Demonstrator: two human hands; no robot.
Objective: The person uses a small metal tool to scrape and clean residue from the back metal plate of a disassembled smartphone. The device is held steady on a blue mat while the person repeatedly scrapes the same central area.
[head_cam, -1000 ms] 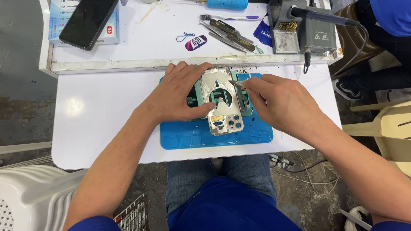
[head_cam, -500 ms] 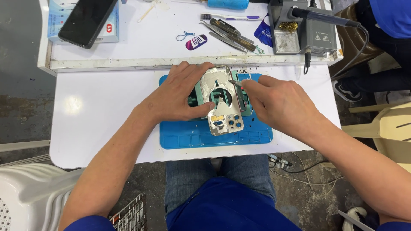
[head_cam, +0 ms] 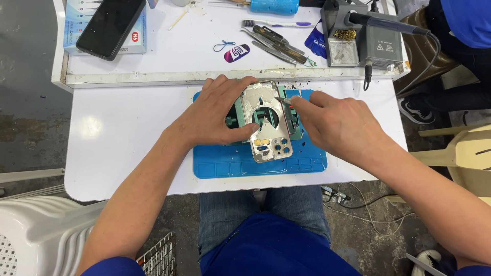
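A silver phone frame (head_cam: 267, 122) with camera holes at its near end lies clamped in a green holding jig (head_cam: 236, 122) on a blue work mat (head_cam: 240, 163). My left hand (head_cam: 212, 115) lies over the jig and frame's left side, thumb against the frame's edge, holding it still. My right hand (head_cam: 340, 122) pinches a thin metal tool (head_cam: 284, 100) whose tip touches the frame's upper right edge.
On the raised white shelf behind are a black phone (head_cam: 110, 23) on a box, tweezers and tools (head_cam: 276, 41), a small tag (head_cam: 236, 52), and a soldering station (head_cam: 365, 41) with its iron. Another person in blue sits at the far right (head_cam: 468, 25). White plastic chair at lower left.
My right hand shifted slightly right and back, with the tool tip now at the frame's upper right edge. My left hand stayed put on the jig.
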